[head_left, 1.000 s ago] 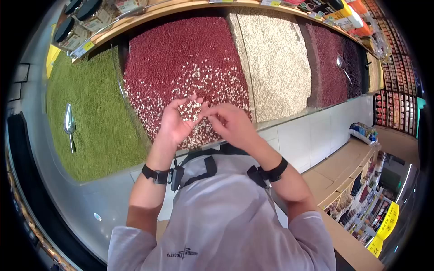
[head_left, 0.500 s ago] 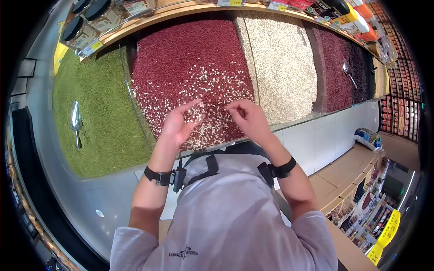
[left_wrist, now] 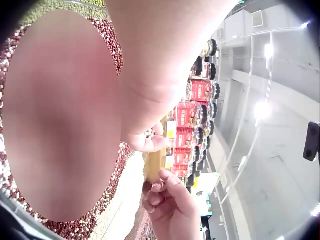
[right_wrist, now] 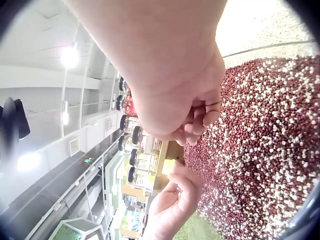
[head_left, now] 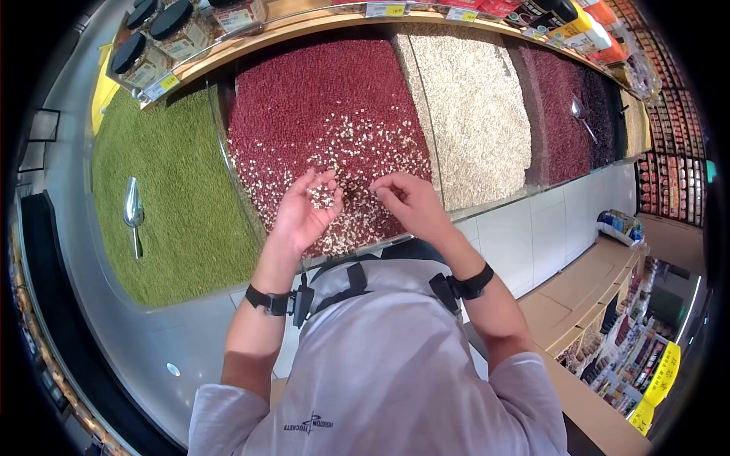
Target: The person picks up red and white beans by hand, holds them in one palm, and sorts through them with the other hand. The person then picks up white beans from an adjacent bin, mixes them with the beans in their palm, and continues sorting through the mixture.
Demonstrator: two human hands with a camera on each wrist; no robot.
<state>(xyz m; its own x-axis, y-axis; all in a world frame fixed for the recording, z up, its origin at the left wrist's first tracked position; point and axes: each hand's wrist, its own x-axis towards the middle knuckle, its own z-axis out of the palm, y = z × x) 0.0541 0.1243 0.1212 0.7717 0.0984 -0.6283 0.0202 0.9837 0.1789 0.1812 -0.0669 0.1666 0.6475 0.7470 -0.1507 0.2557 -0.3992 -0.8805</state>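
Observation:
My left hand (head_left: 306,209) is cupped palm up over the bin of red beans (head_left: 319,76). A small heap of white kernels (head_left: 321,197) lies in its palm, with the fingers bent up around them. To its right, my right hand (head_left: 412,204) hovers close over the beans, its fingers curled and the thumb near the index fingertip. In the left wrist view, the right hand (left_wrist: 175,207) shows no kernel between its fingertips. More loose white kernels (head_left: 365,137) are scattered through the near half of the red beans.
Left of the beans is a bin of green beans (head_left: 179,220) with a metal scoop (head_left: 133,209) on it. A bin of white grain (head_left: 475,114) adjoins on the right, then a dark red bin with another scoop (head_left: 582,114). A wooden shelf (head_left: 304,30) with jars (head_left: 179,30) overhangs the back.
My right hand has moved away to the right from the left palm, where its fingertips were a second ago. The left hand stays cupped, now with its palm turned more upward.

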